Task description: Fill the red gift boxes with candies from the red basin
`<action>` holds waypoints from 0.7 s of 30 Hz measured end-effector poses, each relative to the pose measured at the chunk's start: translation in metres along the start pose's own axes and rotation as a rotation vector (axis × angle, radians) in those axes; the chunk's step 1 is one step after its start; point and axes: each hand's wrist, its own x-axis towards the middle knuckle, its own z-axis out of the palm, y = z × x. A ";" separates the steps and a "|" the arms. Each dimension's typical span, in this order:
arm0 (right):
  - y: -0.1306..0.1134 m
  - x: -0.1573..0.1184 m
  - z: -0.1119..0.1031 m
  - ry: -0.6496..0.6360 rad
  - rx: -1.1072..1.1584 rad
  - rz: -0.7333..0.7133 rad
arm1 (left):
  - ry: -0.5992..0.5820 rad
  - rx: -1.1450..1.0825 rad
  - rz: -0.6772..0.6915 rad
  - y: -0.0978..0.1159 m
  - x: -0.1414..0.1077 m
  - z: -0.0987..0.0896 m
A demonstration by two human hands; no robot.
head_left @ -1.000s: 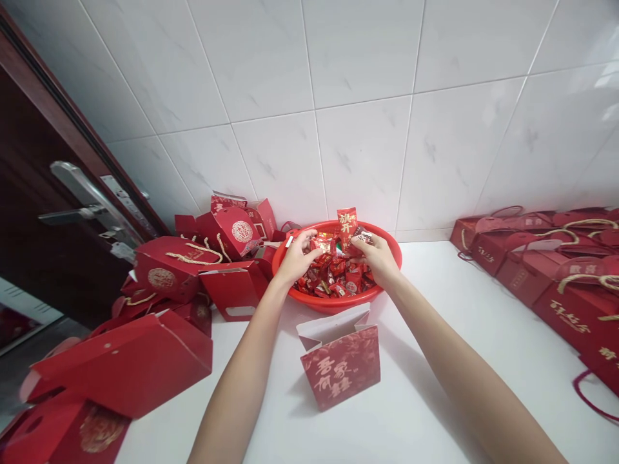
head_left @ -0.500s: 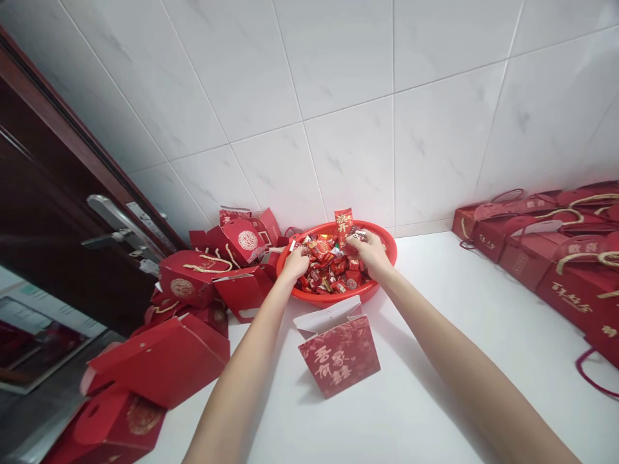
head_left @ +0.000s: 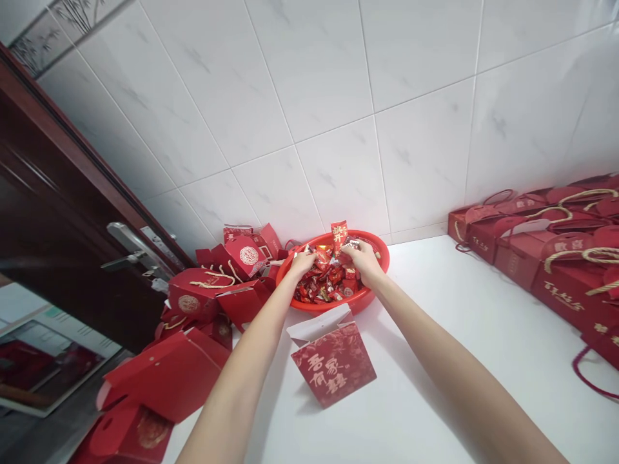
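A red plastic basket point(head_left: 333, 307) full of small wrapped candies point(head_left: 324, 287) stands against the wall. At its left side my left hand point(head_left: 303, 262) has its fingers closed on a small red candy packet point(head_left: 321, 260). My right hand point(head_left: 362, 259), at the basket's right side, pinches dark red wrapped candy point(head_left: 349, 248). Beside those fingers a red packet with gold characters point(head_left: 339, 233) stands upright. In front of the basket an open-topped red box point(head_left: 333, 367) with pale characters stands on the white table point(head_left: 411, 399).
Red gift boxes point(head_left: 193, 290) with rope handles are piled at the left, next to a dark door with a metal handle point(head_left: 130, 248). More red boxes point(head_left: 556, 277) stand in rows at the right. A tiled wall rises behind the basket.
The view has shifted slightly, with more wall showing. My left hand has moved a little inward over the candies, with a red packet now at its fingertips. My right hand still pinches its candy.
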 end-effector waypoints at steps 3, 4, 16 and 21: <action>0.001 0.001 0.000 0.000 0.020 0.004 | 0.025 -0.131 -0.138 0.003 -0.005 0.002; 0.001 0.001 0.000 0.004 0.024 0.009 | 0.027 -0.176 -0.165 0.005 -0.007 0.001; 0.001 0.000 0.002 0.023 -0.007 0.006 | 0.029 -0.505 -0.158 0.023 -0.018 -0.002; 0.006 0.002 0.000 0.009 -0.020 -0.009 | 0.090 -0.574 -0.162 0.016 -0.016 -0.003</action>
